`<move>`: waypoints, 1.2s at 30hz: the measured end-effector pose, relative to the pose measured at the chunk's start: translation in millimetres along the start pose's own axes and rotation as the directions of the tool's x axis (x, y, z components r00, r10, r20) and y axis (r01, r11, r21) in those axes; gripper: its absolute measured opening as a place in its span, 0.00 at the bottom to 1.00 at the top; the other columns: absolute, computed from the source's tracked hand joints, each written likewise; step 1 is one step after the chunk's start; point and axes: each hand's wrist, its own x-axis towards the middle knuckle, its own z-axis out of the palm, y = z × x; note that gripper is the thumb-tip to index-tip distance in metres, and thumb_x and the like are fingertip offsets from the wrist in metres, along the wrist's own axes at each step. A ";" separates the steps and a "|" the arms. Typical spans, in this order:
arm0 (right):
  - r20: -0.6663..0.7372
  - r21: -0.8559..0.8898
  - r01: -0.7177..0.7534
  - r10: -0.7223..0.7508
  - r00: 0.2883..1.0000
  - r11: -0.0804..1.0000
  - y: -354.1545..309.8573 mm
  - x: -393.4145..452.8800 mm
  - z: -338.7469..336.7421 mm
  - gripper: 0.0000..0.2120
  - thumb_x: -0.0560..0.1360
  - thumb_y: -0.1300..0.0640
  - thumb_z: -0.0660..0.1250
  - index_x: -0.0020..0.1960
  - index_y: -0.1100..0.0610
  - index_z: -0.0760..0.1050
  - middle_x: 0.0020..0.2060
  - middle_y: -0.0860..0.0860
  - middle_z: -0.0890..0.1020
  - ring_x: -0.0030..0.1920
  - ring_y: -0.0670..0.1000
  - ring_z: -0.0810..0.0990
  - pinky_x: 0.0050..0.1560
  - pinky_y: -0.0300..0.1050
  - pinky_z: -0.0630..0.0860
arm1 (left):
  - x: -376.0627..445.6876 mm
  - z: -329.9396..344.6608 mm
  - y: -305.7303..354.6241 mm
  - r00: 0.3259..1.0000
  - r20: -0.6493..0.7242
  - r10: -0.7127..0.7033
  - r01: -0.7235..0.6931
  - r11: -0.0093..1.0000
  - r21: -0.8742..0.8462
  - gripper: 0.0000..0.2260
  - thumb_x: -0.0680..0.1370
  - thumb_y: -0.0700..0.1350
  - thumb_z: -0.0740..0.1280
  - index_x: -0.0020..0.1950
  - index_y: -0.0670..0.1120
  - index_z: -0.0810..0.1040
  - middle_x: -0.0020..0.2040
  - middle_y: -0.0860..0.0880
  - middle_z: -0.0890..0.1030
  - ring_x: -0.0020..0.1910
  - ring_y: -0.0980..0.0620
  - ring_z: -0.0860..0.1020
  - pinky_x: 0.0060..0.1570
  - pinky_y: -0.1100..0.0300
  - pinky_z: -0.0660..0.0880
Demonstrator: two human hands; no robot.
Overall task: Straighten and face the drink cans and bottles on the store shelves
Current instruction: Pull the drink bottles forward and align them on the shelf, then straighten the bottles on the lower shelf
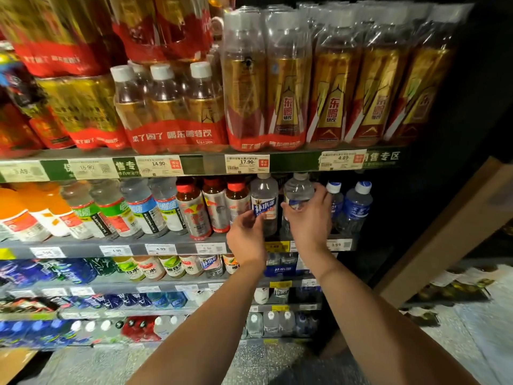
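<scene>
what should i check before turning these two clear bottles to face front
1. Left hand has the left clear bottle: ok, fingers pinch its label.
2. Right hand has the right clear bottle: ok, fingers wrap it.
3. Left bottle's label faces out: ok, blue lettering shows.
4. Right bottle's label faces out: cannot tell, the hand covers it.
5. Both bottles upright: ok.
6. Room beside the blue-capped bottles: cannot tell, the right hand hides the gap.

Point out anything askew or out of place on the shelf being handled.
The clear bottle that the right hand holds has its label turned sideways, unlike the forward-facing blue-and-white-labelled clear bottle the left hand pinches. Nothing looks spilled or damaged.
</scene>
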 end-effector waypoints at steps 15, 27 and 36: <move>0.146 0.124 -0.025 0.006 0.989 0.992 29.7 -14.9 2.8 0.25 0.72 0.54 0.74 0.64 0.60 0.69 0.61 0.57 0.74 0.61 0.58 0.76 0.58 0.51 0.75 | 8.4 -15.5 -14.2 0.982 0.191 -0.009 0.017 0.999 -0.040 0.12 0.71 0.46 0.77 0.53 0.45 0.84 0.45 0.52 0.86 0.45 0.58 0.84 0.51 0.58 0.81; 0.087 0.342 -0.014 -0.016 0.996 0.940 25.6 -57.3 9.3 0.17 0.76 0.58 0.67 0.64 0.59 0.70 0.60 0.56 0.74 0.58 0.56 0.76 0.56 0.52 0.75 | 2.6 -76.6 -18.8 0.985 0.174 0.009 -0.003 0.999 -0.035 0.07 0.72 0.39 0.76 0.48 0.43 0.84 0.41 0.54 0.84 0.39 0.64 0.82 0.43 0.70 0.76; 0.271 0.318 -0.027 -0.064 0.960 0.948 6.5 -152.3 46.8 0.10 0.76 0.57 0.67 0.57 0.57 0.73 0.52 0.53 0.78 0.51 0.51 0.75 0.47 0.33 0.67 | 11.8 -168.5 -76.2 0.970 0.235 -0.063 0.043 0.995 0.089 0.15 0.67 0.45 0.81 0.51 0.47 0.82 0.46 0.48 0.85 0.43 0.58 0.82 0.51 0.54 0.81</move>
